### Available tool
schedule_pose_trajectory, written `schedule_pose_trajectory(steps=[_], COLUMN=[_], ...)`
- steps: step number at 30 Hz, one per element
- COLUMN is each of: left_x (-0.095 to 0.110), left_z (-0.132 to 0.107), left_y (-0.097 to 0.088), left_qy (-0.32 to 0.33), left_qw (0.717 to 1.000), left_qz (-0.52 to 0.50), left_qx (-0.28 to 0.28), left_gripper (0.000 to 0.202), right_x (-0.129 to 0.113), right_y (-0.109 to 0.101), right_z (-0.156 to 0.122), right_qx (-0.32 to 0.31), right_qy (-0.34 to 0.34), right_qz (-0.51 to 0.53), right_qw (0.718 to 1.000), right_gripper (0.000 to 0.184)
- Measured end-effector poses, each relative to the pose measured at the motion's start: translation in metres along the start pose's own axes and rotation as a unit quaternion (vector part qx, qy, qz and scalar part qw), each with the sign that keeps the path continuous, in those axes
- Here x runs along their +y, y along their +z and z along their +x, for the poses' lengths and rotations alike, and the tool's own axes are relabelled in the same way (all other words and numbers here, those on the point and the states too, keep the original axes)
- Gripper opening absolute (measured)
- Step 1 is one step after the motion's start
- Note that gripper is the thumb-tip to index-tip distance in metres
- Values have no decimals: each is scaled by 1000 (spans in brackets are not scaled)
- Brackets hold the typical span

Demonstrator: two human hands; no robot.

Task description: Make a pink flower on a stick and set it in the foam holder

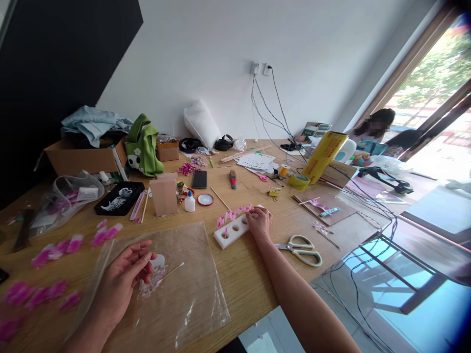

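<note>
My right hand point(259, 223) bends its fingers over the right end of a white block with round holes point(232, 235), gripping it. Small pink flowers point(231, 214) line the block's back edge, near my fingertips. Above a clear plastic sheet point(187, 299), my left hand point(128, 272) has its fingers curled and the thumb against them; anything between them is hidden. By those fingertips are a whitish translucent piece point(158, 261) and a clump of clear, pinkish bits point(150, 283). A cotton swab point(172, 272) lies across the sheet, its tip pointing right.
White-handled scissors point(303, 250) lie right of the block. Pink petal clusters point(59, 250) spread on the left. Behind stand a glue bottle point(190, 202), a phone point(199, 179) and a cardboard piece point(164, 194). A yellow roll point(324, 157) leans at right; cables hang past the table edge. Another person point(379, 122) sits beyond.
</note>
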State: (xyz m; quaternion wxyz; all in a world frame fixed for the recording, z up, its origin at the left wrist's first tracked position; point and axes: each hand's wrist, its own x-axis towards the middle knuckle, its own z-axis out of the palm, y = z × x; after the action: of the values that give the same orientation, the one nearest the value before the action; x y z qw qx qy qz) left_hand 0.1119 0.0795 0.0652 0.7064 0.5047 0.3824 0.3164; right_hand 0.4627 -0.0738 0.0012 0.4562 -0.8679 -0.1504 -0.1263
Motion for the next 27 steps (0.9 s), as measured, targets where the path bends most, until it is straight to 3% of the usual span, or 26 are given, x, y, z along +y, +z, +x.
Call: schedule_pose_trajectory(steps=[27], left_x=[-3], left_z=[3], left_y=[-2], left_qy=[-2], left_qw=[1000], left_qz=[4], left_qx=[1], left_gripper=[70], right_x=[1], right_y=[0], right_z=[0], right_qx=[-4], right_qy=[-20], right_qz=[7], right_qw=[1000], right_gripper=[14])
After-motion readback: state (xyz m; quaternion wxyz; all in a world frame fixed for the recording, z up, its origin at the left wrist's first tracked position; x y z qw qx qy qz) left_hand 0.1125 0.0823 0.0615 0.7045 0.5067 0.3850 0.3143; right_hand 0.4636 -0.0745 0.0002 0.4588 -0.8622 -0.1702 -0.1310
